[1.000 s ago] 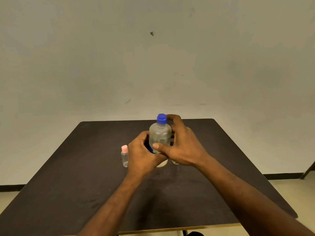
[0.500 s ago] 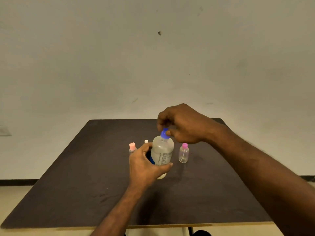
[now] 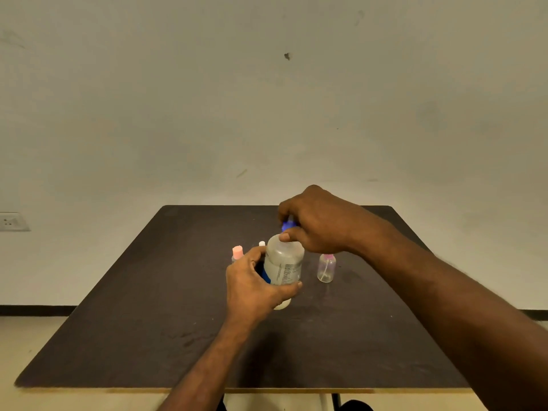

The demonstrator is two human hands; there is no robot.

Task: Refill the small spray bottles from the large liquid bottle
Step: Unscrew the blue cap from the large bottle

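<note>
Left hand [image 3: 252, 284] grips large bottle [image 3: 284, 265]; right hand [image 3: 318, 223] pinches blue cap [image 3: 287, 225]; 3 small bottles [image 3: 326, 268] behind.

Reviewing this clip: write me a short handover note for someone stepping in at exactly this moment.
Left hand grips the large bottle, upright on the table. Right hand pinches its blue cap, which sits on the neck.
Pink-capped spray bottle stands right of it, apart; a peach-capped one and a white-capped one are partly hidden behind the left hand.
Done: nothing poured.
Left: remove the cap, open the small bottles, fill each, recap.
</note>
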